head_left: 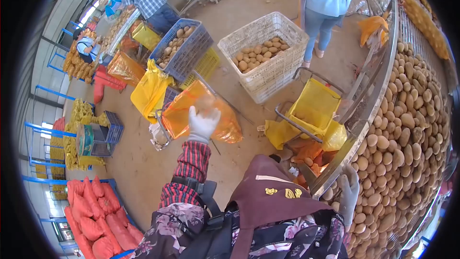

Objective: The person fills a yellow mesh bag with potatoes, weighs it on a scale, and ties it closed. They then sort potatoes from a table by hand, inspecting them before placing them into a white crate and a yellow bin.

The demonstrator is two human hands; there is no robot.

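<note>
Potatoes are covering a long sorting table (383,57) on the right of a concrete-floored packing shed, with a white crate (268,74) and a blue crate (184,50) of potatoes standing beyond. From the head view, the left hand (203,122), gloved, is reaching with fingers spread toward the orange mesh bag (201,112) hanging open on its frame, apparently empty. The right hand (349,193) is resting open on the potatoes (407,129) at the table's near edge. Holding the bag mouth wide should ease filling.
</note>
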